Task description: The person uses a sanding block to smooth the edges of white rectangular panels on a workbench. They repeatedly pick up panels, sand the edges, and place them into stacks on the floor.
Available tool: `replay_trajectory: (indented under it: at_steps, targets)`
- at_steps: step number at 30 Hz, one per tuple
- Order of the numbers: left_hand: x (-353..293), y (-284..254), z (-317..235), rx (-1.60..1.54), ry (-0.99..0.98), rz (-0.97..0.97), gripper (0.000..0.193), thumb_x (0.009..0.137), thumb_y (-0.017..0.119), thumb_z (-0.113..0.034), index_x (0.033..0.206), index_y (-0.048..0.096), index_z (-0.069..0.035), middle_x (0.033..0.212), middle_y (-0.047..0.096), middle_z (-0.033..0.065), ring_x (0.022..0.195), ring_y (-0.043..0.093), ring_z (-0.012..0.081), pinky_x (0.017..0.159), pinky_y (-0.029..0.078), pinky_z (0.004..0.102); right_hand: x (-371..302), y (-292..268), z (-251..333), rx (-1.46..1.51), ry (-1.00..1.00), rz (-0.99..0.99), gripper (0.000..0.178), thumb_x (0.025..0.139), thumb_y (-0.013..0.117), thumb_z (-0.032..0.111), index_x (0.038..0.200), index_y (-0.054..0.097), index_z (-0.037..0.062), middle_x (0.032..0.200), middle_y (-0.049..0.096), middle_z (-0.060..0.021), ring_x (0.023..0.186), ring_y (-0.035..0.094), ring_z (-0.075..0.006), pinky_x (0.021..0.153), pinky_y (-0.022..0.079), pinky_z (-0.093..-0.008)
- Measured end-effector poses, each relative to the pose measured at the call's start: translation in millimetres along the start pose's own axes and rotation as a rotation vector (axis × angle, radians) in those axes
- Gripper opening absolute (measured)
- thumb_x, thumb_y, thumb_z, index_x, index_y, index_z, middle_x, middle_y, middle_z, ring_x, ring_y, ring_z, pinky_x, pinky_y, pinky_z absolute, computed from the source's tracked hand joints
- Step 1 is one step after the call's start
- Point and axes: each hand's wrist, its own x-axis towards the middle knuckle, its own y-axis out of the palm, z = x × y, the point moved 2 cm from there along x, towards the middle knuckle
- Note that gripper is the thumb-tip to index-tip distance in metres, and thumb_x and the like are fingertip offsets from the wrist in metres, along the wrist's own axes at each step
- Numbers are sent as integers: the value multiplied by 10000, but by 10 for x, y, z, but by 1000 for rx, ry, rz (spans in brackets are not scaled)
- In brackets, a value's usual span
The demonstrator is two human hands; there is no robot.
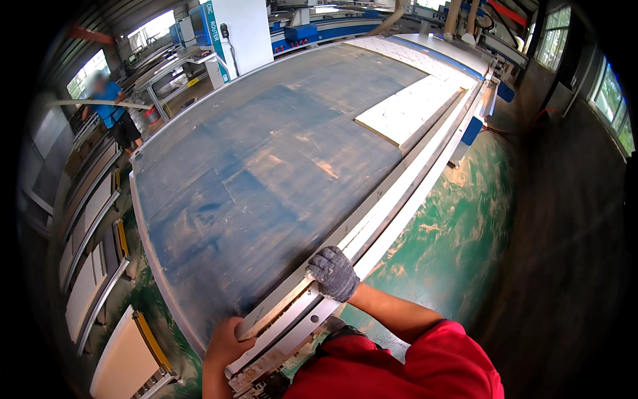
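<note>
A long narrow board strip (282,309) lies along the right edge of the large dark machine table (266,179), beside the metal side rail (412,183). My right hand (334,274), in a dark grey knitted glove dusted with pale powder, closes over the strip a short way from its near end. At that near end my bare left hand (227,342) grips the corner, its thumb toward the rail. The strip's cut edge looks rough and brownish between the two hands. The undersides of my fingers are hidden.
White cut panels (412,110) rest on the table's far right part. Roller conveyors with pale boards (129,356) line the left side. A person in a blue shirt (109,106) stands far left holding a long strip. A white cabinet (242,36) rises behind; dusty green floor (438,233) lies right.
</note>
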Motion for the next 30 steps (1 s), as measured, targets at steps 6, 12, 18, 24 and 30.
replay_trajectory:
  at_steps: [6,12,18,24,30]
  targets:
    - [-234,-148,-461,120,-39,-98,500,654,798,-227,1047,574,-14,1021,566,190,977,572,418,818,469,463,10,-381,-65,-224,345,-377,351,580,626,22,927,622,71,1014,618,-160,972,584,-394,890,445,-513]
    - [-491,-49,-606,226,-17,-184,534,624,779,-164,1094,564,-33,1052,563,195,978,565,432,806,478,484,-786,-165,-802,1504,1268,-1146,278,842,721,155,1071,567,120,787,580,-9,636,583,-165,583,520,-322]
    - [-824,16,-561,317,109,-312,602,548,807,-154,1094,576,-46,1018,562,193,941,567,425,825,470,503,-820,-51,-1279,1631,1405,-1007,306,929,632,222,1197,594,79,1189,622,-123,1087,588,-301,936,484,-463]
    - [-1343,-202,-467,418,-90,-186,780,652,849,-169,1332,494,-27,1199,585,217,1045,559,404,934,459,489,-320,-507,-1187,1603,1459,-944,274,913,619,258,1084,640,44,955,691,-127,817,664,-317,782,558,-468]
    - [-1779,-244,-78,428,-36,-343,785,566,883,-186,1253,540,-23,1101,599,227,1041,547,435,918,443,513,-233,-466,-919,2017,1120,-902,319,923,539,257,1046,614,-28,931,672,-181,860,648,-359,844,540,-459]
